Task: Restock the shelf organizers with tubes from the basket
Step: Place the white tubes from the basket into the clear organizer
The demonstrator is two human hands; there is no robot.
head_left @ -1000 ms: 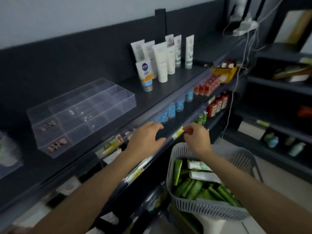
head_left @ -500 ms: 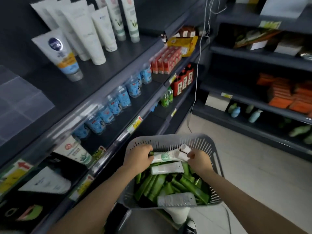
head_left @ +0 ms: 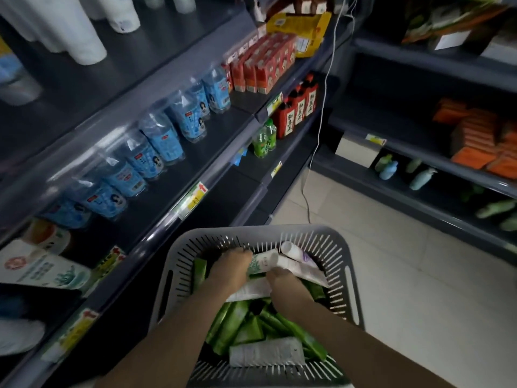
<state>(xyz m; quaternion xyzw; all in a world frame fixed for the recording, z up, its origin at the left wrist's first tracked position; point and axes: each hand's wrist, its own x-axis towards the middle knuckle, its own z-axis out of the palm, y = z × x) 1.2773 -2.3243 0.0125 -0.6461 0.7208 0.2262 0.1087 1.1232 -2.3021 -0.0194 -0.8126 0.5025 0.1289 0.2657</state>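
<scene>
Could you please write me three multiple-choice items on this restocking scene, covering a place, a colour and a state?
1. Where do the blue-labelled bottles stand? A. on the floor B. on a shelf C. on a counter
2. What colour are most tubes in the basket? A. green B. red C. black
3. What is the left hand doing? A. hanging free B. pressing a shelf C. gripping a white tube
Answers: 1 B, they line a shelf left of the basket; 2 A, green tubes fill its bottom; 3 C, its fingers curl round the tube.
</scene>
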